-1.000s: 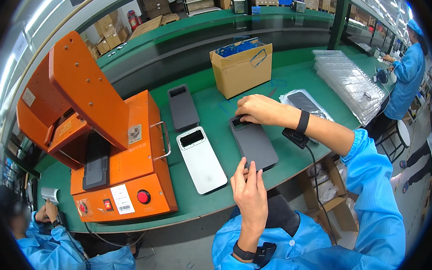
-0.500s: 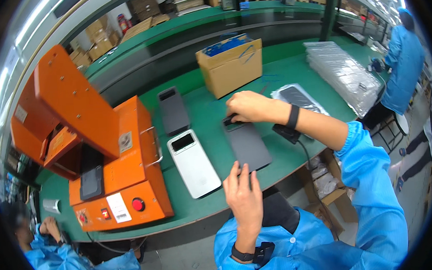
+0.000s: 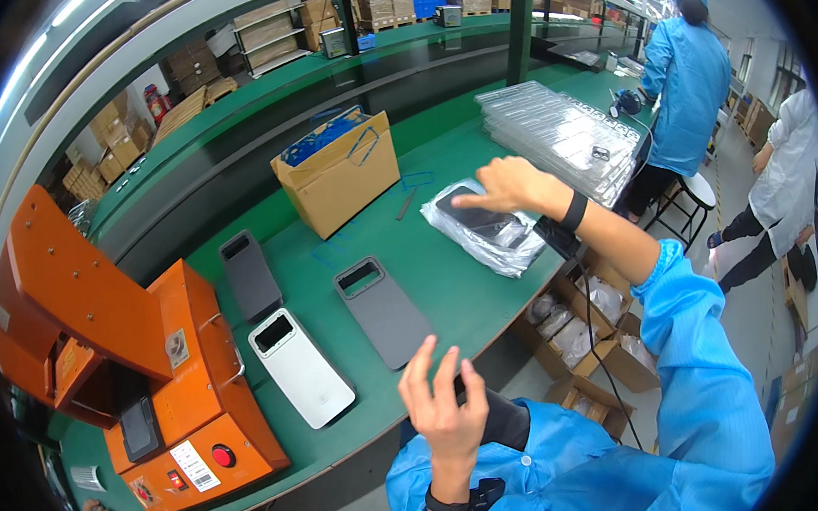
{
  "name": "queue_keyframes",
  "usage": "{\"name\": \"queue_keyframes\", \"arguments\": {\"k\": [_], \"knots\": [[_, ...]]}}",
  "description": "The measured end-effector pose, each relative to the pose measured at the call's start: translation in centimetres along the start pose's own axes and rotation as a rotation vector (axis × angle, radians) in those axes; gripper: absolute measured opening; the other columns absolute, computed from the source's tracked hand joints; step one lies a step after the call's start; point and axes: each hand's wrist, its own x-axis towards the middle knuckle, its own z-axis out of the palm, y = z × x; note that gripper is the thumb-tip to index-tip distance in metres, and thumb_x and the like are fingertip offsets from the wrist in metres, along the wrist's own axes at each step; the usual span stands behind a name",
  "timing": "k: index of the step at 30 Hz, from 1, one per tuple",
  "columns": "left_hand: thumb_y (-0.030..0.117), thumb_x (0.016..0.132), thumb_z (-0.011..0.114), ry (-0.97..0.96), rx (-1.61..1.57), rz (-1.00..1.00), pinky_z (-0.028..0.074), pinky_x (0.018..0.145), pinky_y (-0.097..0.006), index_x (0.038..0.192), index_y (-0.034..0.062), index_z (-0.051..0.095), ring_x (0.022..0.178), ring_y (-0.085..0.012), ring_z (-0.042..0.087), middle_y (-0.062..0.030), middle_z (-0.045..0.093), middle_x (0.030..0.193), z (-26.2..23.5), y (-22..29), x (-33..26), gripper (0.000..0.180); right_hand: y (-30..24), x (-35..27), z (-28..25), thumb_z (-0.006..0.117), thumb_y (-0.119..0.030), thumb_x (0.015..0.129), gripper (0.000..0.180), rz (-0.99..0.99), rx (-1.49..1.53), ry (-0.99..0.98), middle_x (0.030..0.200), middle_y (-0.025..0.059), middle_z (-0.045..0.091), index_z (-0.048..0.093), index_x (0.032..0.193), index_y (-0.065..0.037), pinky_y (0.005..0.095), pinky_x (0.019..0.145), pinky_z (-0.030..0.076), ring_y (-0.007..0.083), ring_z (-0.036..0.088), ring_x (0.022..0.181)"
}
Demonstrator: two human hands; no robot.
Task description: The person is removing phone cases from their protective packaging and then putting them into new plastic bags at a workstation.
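Observation:
A grey rectangular cover point(image 3: 387, 321) with a cutout at its far end lies on the green table before me. My left hand point(image 3: 446, 406) is at its near end, fingers spread, holding nothing that I can see. To the right, my right hand point(image 3: 521, 187) hovers over a clear plastic bag point(image 3: 511, 256) with a dark flat panel point(image 3: 481, 217) on it. Its thumb is stretched out apart from the fingers, and nothing shows in its grasp. Left of the grey cover lie a white cover point(image 3: 306, 376) and a dark grey cover point(image 3: 251, 280), each with a similar cutout.
An orange press machine point(image 3: 202, 359) occupies the left. Behind the covers stands a cardboard box point(image 3: 342, 183) of blue pieces; a thin tool point(image 3: 405, 206) lies beside it. Stacked clear trays point(image 3: 560, 136) fill the far right, near a co-worker in blue point(image 3: 690, 93). A black cable point(image 3: 602, 356) hangs from my right wrist.
My right hand has left the grey cover's cutout and moved right, over the plastic bag. Green table now shows through that cutout. The view has swung right; my left hand stays by the near end.

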Motion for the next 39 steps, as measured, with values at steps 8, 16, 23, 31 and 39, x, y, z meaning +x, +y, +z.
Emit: {"name": "queue_keyframes", "arguments": {"k": [8, 16, 23, 31, 39], "knots": [[0.005, 0.08, 0.071, -0.268, -0.206, -0.032, 0.05, 0.088, -0.04, 0.103, 0.0007, 0.068, 0.105, -0.0322, 0.06, -0.0148, 0.062, 0.118, 3.6, 0.7, 2.0, 0.025, 1.0, -2.4, 5.3, 0.071, -0.074, 0.064, 0.096, 0.086, 0.172, 0.067, 0.105, 0.0339, 0.062, 0.065, 0.1, 0.014, 0.0439, 0.087, 0.053, 0.0427, 0.063, 0.103], [0.011, 0.082, 0.071, -0.285, -0.187, -0.075, 0.048, 0.093, -0.041, 0.104, 0.0005, 0.067, 0.109, -0.0333, 0.059, -0.0157, 0.061, 0.119, 4.2, -0.1, 2.0, 0.025, -0.9, -2.7, 2.6, 0.084, -0.067, 0.049, 0.086, 0.192, 0.376, -0.112, 0.088, 0.0291, 0.068, 0.067, 0.079, 0.012, 0.0411, 0.075, 0.056, 0.0398, 0.069, 0.083], [0.012, 0.083, 0.07, -0.277, -0.175, -0.111, 0.047, 0.094, -0.043, 0.107, 0.0005, 0.066, 0.111, -0.0348, 0.057, -0.017, 0.058, 0.123, 4.9, 0.2, 1.9, 0.027, -3.1, -2.0, 3.6, 0.089, -0.058, 0.046, 0.083, 0.149, 0.318, 0.004, 0.088, 0.0251, 0.069, 0.065, 0.086, 0.011, 0.0402, 0.079, 0.055, 0.037, 0.068, 0.086], [0.016, 0.088, 0.069, -0.208, -0.321, -0.242, 0.047, 0.099, -0.042, 0.14, -0.0053, 0.037, 0.123, -0.0366, 0.05, -0.0238, 0.04, 0.14, 4.9, -0.7, 2.2, 0.065, -3.8, -4.2, 4.2, 0.094, -0.041, 0.05, 0.081, -0.054, 0.725, 0.272, 0.093, 0.0217, 0.067, 0.057, 0.102, 0.008, 0.0361, 0.08, 0.052, 0.0323, 0.067, 0.089], [0.02, 0.083, 0.077, -0.258, -0.407, -0.318, 0.042, 0.104, -0.045, 0.146, -0.0049, 0.026, 0.124, -0.04, 0.052, -0.0285, 0.052, 0.131, 4.9, 0.3, 5.1, 0.084, -4.5, -7.1, 5.8, 0.096, -0.012, 0.056, 0.08, -0.303, 1.559, 0.612, 0.116, 0.0072, 0.064, 0.054, 0.122, 0.001, 0.0326, 0.095, 0.05, 0.0151, 0.06, 0.109]]}}
